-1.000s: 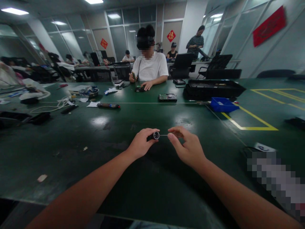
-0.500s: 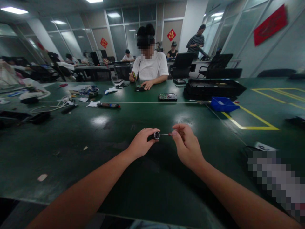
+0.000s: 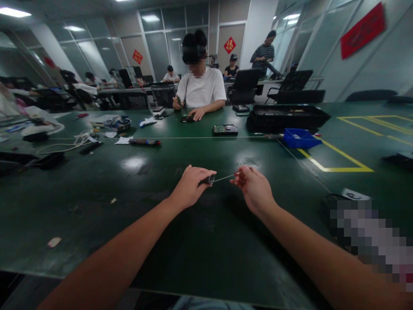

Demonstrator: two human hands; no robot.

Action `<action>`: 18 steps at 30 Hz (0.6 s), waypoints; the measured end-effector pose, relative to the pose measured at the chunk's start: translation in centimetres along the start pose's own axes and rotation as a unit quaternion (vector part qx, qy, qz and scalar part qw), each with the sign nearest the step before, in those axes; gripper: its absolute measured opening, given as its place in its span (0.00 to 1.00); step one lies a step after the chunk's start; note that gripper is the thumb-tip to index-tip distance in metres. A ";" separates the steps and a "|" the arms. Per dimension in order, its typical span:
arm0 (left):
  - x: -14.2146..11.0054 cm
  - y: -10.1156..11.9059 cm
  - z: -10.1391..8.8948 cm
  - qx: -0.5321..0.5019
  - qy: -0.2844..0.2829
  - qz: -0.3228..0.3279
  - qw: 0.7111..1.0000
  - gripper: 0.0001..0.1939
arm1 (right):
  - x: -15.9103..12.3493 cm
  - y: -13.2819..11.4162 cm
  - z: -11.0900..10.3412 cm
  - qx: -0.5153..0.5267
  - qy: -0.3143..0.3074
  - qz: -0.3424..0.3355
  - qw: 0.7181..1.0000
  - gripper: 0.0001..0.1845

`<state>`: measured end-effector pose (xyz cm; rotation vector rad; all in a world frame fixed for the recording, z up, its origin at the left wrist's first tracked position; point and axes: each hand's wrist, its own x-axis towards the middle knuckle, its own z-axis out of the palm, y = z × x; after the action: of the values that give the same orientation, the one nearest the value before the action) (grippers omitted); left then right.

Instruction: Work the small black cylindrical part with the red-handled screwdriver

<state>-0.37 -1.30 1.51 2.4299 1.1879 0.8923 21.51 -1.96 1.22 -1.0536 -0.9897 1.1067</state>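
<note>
My left hand (image 3: 189,187) is closed round a small dark cylindrical part (image 3: 210,179) with a pale ring at its open end, which faces right. Between thumb and fingers, my right hand (image 3: 254,187) grips a screwdriver (image 3: 224,178) with a thin metal shaft and a red piece near the handle. The shaft slants down to the left, and its tip is at the ringed end of the part; whether it is inside I cannot tell. Most of the handle is hidden by my right fingers. Both hands are held above the green table (image 3: 193,258).
Across the table a person in a white shirt (image 3: 200,90) works on a small dark device. Hard drive (image 3: 225,129), long black casing (image 3: 288,116) and blue tray (image 3: 301,138) lie beyond my hands. A dark tool (image 3: 145,142) and cables (image 3: 77,142) are to the left.
The screwdriver has tilted, its handle end now higher than its tip. My right fingers have curled further round the handle, and the ringed end of the part has turned slightly.
</note>
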 end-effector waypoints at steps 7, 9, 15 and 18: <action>0.1 -1.4 0.6 -0.005 -0.031 -0.035 0.999 0.21 | -0.6 -0.5 0.1 -0.103 0.018 -0.073 0.992 0.13; 0.1 -1.4 0.6 -0.006 -0.029 -0.031 0.999 0.21 | -0.9 -0.7 0.2 -0.118 -0.001 -0.087 0.989 0.13; 0.0 -0.8 0.7 -0.008 -0.031 -0.015 0.999 0.21 | -1.5 -0.9 0.6 -0.184 -0.046 -0.108 0.976 0.13; 0.0 -0.6 0.6 -0.005 -0.034 -0.017 0.999 0.21 | -1.6 -0.8 0.7 -0.206 -0.053 -0.113 0.971 0.12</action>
<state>-0.33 -0.96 0.71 2.4052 1.1942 0.7964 20.71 -3.52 2.04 -1.1816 -1.4301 0.7918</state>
